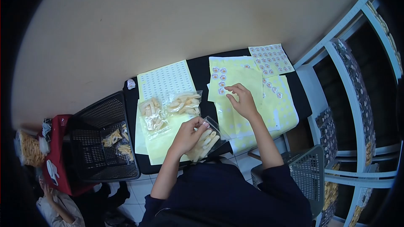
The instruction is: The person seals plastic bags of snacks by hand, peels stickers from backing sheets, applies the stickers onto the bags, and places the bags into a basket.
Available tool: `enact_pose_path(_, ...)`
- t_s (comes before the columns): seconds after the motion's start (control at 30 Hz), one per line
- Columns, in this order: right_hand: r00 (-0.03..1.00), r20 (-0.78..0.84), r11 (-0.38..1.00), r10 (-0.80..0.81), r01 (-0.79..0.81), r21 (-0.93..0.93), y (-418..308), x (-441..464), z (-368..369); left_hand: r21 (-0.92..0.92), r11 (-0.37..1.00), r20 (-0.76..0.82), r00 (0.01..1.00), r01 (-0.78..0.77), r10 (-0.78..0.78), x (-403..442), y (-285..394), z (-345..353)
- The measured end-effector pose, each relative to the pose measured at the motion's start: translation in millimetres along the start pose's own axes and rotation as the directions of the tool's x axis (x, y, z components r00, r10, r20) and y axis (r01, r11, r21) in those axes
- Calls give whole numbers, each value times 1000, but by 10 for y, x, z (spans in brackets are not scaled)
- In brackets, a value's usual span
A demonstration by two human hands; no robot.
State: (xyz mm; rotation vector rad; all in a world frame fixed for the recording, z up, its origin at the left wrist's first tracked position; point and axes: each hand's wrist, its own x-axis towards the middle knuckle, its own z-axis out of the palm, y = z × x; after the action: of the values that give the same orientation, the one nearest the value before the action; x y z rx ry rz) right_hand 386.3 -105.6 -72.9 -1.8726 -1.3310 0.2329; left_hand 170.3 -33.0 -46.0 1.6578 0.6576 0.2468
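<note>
My left hand [187, 136] grips a clear plastic bag [205, 146] of pale stick-shaped snacks at the table's front edge, thumb on top. Above a yellow sticker sheet [235, 120], my right hand [240, 101] has its thumb and index finger curved and apart, with nothing visible between them. Its fingertips are beside a column of round stickers [221, 85]. Two more filled snack bags, one on the left [152, 114] and one on the right [185, 103], lie beyond my left hand on yellow sheets.
A sheet of small printed labels [164, 75] and another round-sticker sheet [271, 60] lie at the back of the black table. At left is a black basket [130, 159] with several bags, near a seated person [61, 210]. A chair [309, 176] and metal shelving [347, 109] stand at right.
</note>
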Motion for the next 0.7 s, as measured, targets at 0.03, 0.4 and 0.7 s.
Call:
enact_pose_path(0.03,999,11,995,-43,44,-94,96,57,0,102,995,-14,1000,10,-8,78,54,38)
enact_pose_path(0.4,987,121,977,-108,128,-173,572,782,78,677,729,63,978,103,-196,1009,217,281)
enact_pose_path(0.7,934,303,972,-191,222,-71,781,1212,182,746,639,63,935,188,-349,1740,82,372)
